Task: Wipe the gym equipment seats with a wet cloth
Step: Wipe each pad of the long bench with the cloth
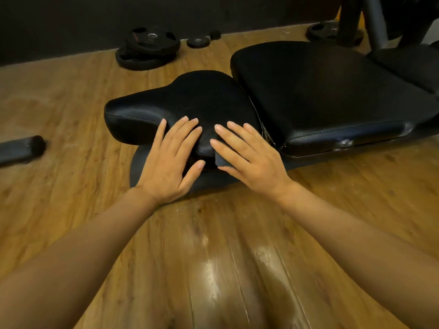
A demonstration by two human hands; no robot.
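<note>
A wooden plank floor [213, 257] runs through the room, scuffed and glossy where light catches it near the lower edge, and meets a dark wall [95, 17] at the far side. Against that wall lies a stack of black weight plates [147, 47], with a smaller plate [198, 42] just beside it; another plate [330, 32] sits near the metal frame [375, 20] at the far right corner. A black padded roller end [21, 148] lies on the floor at the left edge.

The bench has a rounded, saddle-shaped seat pad [180, 105] of black stitched leatherette, and a wider rectangular back pad [320, 91] just beside it, scuffed white at its near right corner.

The left hand [171, 160] rests flat with fingers straight on the seat pad's near edge, grasping nothing. The right hand [247, 157], fingers also straight, presses a dark cloth [222, 160] against the same near edge; only a corner of the cloth shows under the palm
</note>
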